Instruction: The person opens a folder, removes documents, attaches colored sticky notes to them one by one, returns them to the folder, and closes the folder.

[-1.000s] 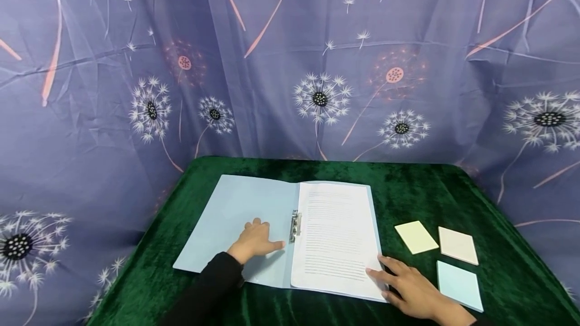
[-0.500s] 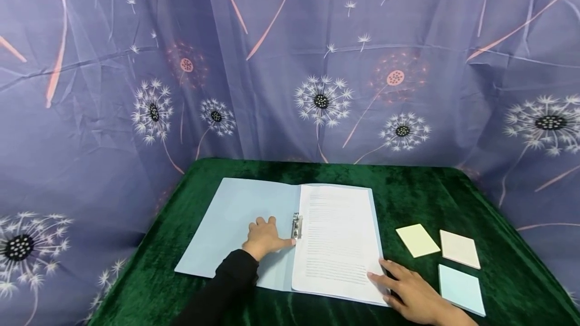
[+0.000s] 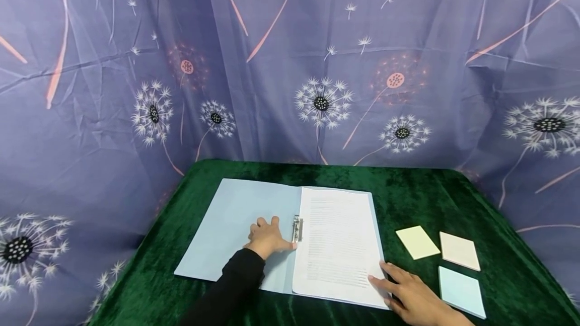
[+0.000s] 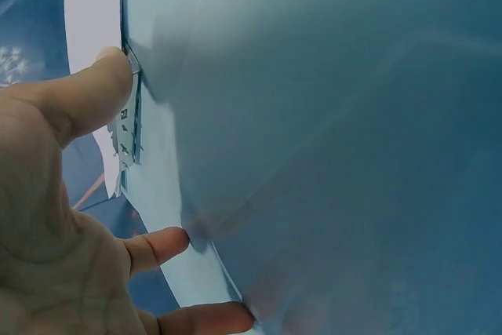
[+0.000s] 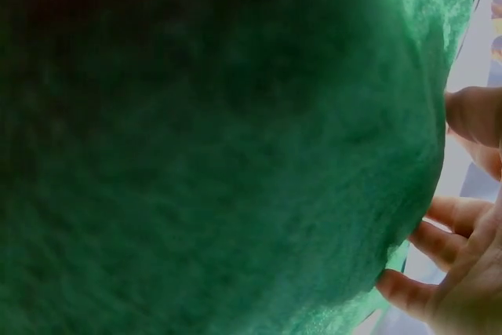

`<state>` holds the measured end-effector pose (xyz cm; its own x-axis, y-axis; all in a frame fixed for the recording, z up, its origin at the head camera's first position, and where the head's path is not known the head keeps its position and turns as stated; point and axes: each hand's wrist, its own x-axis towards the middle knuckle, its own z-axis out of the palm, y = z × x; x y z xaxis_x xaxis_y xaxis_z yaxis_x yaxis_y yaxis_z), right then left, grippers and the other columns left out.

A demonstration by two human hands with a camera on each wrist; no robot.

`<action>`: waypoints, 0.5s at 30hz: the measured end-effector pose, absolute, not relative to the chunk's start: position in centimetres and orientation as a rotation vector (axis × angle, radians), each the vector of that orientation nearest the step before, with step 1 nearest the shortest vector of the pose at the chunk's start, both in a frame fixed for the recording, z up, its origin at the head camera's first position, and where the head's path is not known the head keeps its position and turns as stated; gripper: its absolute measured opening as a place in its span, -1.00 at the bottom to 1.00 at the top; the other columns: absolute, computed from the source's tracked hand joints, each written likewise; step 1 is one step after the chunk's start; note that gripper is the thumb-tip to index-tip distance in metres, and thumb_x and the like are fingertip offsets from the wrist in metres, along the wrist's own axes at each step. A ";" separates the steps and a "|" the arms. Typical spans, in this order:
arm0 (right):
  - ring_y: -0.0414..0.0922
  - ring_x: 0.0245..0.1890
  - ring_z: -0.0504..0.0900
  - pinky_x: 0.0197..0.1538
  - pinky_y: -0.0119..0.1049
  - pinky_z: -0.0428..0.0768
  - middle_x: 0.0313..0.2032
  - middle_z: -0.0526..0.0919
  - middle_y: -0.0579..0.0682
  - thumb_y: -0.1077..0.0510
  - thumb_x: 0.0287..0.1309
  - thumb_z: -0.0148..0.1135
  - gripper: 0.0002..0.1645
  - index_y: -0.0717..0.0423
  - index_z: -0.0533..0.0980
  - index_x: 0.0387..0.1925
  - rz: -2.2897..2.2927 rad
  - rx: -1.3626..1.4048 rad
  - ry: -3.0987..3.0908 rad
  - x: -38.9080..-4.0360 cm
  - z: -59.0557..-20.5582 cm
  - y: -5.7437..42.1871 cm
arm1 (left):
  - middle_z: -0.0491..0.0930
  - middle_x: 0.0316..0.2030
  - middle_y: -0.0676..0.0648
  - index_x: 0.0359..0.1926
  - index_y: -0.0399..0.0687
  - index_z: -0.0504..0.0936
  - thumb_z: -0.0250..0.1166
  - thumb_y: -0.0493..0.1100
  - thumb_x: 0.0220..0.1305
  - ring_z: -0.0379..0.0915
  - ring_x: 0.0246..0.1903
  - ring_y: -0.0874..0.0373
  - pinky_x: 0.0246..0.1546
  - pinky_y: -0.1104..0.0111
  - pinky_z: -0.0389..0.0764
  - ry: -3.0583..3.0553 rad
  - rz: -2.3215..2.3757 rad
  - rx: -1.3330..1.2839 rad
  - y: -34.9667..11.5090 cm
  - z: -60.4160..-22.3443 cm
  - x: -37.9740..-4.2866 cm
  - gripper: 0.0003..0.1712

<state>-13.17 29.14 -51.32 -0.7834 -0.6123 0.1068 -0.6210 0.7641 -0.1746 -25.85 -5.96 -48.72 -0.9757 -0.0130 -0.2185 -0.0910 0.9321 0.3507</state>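
Note:
A light blue folder [image 3: 242, 210] lies spread flat, with a stack of printed paper [image 3: 337, 235] on its right side. A metal lever clip [image 3: 296, 229] sits along its spine. My left hand [image 3: 265, 238] is spread over the inner left cover, its thumb touching the lower end of the clip. In the left wrist view, that thumb [image 4: 90, 96] presses by the clip [image 4: 129, 135] while two fingertips touch the cover. My right hand [image 3: 410, 293] rests with extended fingers on the lower right corner of the paper and the folder's edge.
Yellow [image 3: 418, 242], pale pink [image 3: 459, 250] and light blue [image 3: 461, 292] sticky-note pads lie right of the folder, near my right hand. Dark green velvet cloth [image 3: 399, 190] covers the table. A purple dandelion-print curtain [image 3: 272, 89] hangs behind.
My left hand has slid right across the cover, bringing its thumb from beside the spine to the clip's lower end. The right hand stays at the paper's corner.

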 end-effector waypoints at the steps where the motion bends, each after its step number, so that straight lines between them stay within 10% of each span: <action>1: 0.17 0.12 0.48 -0.17 0.06 0.54 0.21 0.44 0.23 0.01 0.14 0.34 -0.38 -0.22 0.46 0.27 0.301 1.020 -2.890 -13.1 -51.4 29.1 | 0.23 0.02 -0.43 0.33 -0.09 0.31 0.51 0.33 -0.19 0.21 0.01 -0.37 -0.17 -0.26 0.39 2.875 0.525 -0.080 -6.0 -48.8 -25.8 0.11; 15: 0.27 0.14 0.44 -0.15 0.19 0.50 0.23 0.41 0.31 0.09 0.15 0.32 -0.37 -0.20 0.45 0.28 0.399 1.003 -2.977 -13.2 -51.3 28.9 | 0.20 0.06 -0.42 0.34 0.02 0.33 0.45 0.38 -0.14 0.17 0.05 -0.41 -0.28 -0.38 0.35 2.881 0.534 -0.075 -6.1 -49.1 -25.4 0.06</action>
<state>-13.22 28.94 -51.26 -0.7991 -0.5985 0.0566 -0.5923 0.7677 -0.2445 -25.40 -6.10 -49.14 -0.9766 -0.0115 -0.2146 -0.0876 0.9332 0.3486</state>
